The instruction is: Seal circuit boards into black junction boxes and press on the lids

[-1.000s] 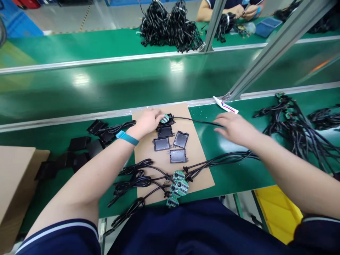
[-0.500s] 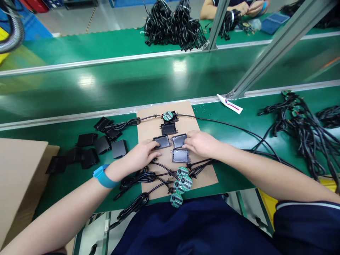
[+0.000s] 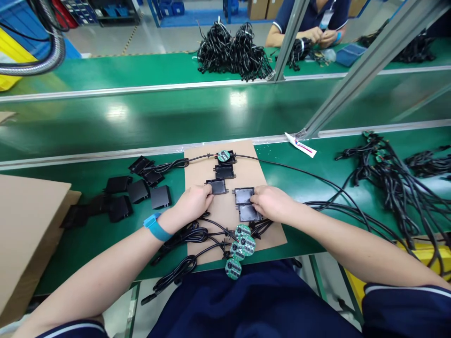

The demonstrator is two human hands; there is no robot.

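My left hand (image 3: 197, 201), closed, grips the left edge of a black plastic case half (image 3: 217, 187) lying on the cardboard sheet (image 3: 200, 164). Across from it, my right hand (image 3: 270, 202) has its fingers closed on the right side of another case half (image 3: 244, 195). A third case half (image 3: 248, 213) sits right below that one, close to my right fingers. Farther up the sheet lie one more case half (image 3: 224, 172) and a round green circuit board (image 3: 223, 156) resting on a case half. Several round boards with black cables (image 3: 245, 245) are clustered near my body.
Black case pieces (image 3: 138, 191) lie on the left beside a cardboard box (image 3: 28, 220). Tangled black cables (image 3: 391, 178) cover the right side. A white tube (image 3: 300, 145) lies by the metal post (image 3: 327, 101). Beyond the divider, a co-worker's hands (image 3: 322, 36) are near cable bundles.
My right hand has shifted right and down, and the two case halves beside it have moved rightward, away from the left one. My left hand stays at its case half. The head view has tilted up.
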